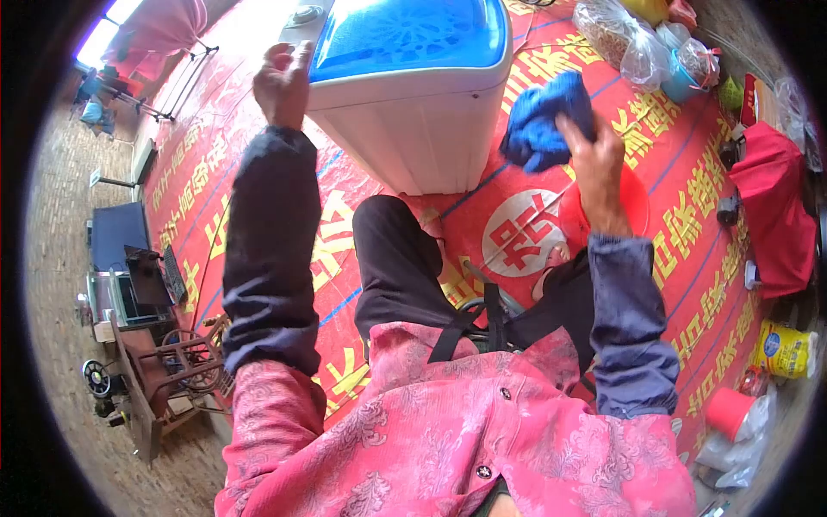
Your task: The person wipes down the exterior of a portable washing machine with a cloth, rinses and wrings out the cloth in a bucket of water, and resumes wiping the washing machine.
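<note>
A small white washing machine (pixel 405 121) with a translucent blue lid (pixel 413 34) stands in front of my knees. My left hand (pixel 282 84) is at its left top edge, fingers loosely bent and apart, holding nothing, close to a control knob (pixel 304 14). In my right hand (pixel 594 164) a crumpled blue cloth (pixel 544 121) is gripped, raised to the right of the machine. Below that wrist a red basin (pixel 636 200) shows, partly hidden by the hand and forearm.
Red sheeting with yellow characters (pixel 659 121) covers the floor. Filled plastic bags (pixel 633 43) and a light-blue bucket (pixel 680 77) stand at the back right. A red-draped object (pixel 775 207) is on the right. An old sewing machine stand (pixel 172 370) sits at the left.
</note>
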`<state>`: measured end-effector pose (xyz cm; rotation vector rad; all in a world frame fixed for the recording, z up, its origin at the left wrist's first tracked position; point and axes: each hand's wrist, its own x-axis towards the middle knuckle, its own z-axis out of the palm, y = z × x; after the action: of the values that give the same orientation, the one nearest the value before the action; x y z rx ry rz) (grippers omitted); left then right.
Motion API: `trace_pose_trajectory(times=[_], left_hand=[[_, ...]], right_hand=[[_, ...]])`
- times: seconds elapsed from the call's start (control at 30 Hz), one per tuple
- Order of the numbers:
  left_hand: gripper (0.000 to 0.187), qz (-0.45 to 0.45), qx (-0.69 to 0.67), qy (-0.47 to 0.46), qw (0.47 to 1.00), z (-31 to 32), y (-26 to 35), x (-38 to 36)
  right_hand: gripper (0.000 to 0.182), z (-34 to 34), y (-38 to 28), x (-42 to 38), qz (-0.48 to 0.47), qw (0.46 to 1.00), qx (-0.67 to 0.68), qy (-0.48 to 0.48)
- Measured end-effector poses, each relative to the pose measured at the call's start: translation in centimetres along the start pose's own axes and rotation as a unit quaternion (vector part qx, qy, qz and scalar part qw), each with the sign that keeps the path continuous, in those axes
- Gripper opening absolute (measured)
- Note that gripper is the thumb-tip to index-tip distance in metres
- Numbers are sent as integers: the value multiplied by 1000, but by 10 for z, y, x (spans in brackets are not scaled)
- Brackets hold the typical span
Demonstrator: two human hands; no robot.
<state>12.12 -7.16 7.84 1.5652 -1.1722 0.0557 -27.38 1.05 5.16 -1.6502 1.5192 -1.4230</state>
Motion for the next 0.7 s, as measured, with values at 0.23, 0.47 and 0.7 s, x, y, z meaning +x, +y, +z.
trace_pose_trajectory(times=[0.23, 0.47, 0.7], left_hand=[[70, -40, 182, -63, 980, 13, -79, 65], [88, -143, 62, -12, 988, 35, -84, 54], [65, -92, -39, -20, 995, 37, -101, 56]], right_hand=[[34, 89, -7, 100, -178, 975, -135, 18], [39, 179, -38, 60, -360, 920, -152, -20], [32, 240, -72, 45, -397, 915, -53, -48]])
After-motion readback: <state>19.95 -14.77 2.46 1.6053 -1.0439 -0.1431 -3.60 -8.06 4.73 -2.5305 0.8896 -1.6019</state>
